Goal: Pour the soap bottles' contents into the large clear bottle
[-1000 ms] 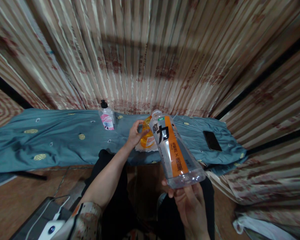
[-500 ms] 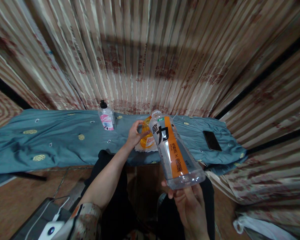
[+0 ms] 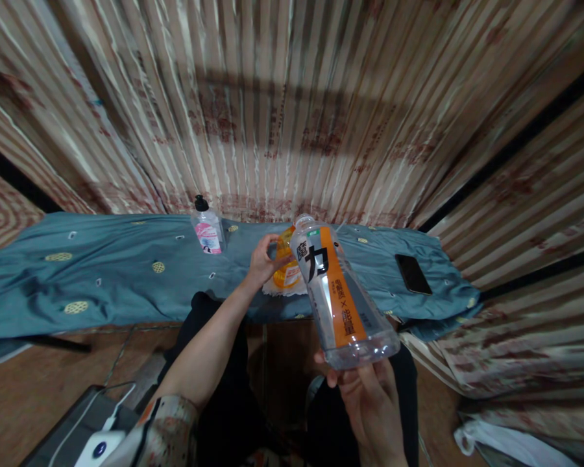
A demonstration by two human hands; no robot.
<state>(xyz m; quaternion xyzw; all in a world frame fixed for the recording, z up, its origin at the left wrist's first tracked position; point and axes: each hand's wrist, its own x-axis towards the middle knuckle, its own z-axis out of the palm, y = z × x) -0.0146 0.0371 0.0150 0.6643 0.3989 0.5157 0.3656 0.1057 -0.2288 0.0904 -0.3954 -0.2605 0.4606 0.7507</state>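
1. The left hand point(image 3: 263, 261) is reaching over the desk point(image 3: 121, 285) and is holding the orange bottle point(image 3: 286, 275). Its grip is curling round the side of it, with the thumb on the near side.
2. The orange bottle is sitting on a white mat point(image 3: 273, 289) near the middle of the desk. The big bottle is hiding part of it.
3. The right hand point(image 3: 370, 395) is holding the big bottle point(image 3: 340, 295) low down. Its grip is staying narrow around the bottom end, with fingers under and behind it.
4. The big bottle is see-through and is wearing an orange and silver label with black writing. It is leaning, with its bottom near the person and its open mouth pointing away, just by the top of the orange bottle. I cannot tell if the two are touching.
5. The pink bottle point(image 3: 208, 235), with a black top, is standing on the desk, left of the left hand.
6. A black phone point(image 3: 413, 274) is lying flat on the right part of the desk, well apart from both hands.
7. A blue-green cloth point(image 3: 126, 246) with yellow shapes is covering the desk.
8. A stripy curtain point(image 3: 296, 97) is hanging behind it all.
9. A white box point(image 3: 100, 447) with a cord is lying low on the left.
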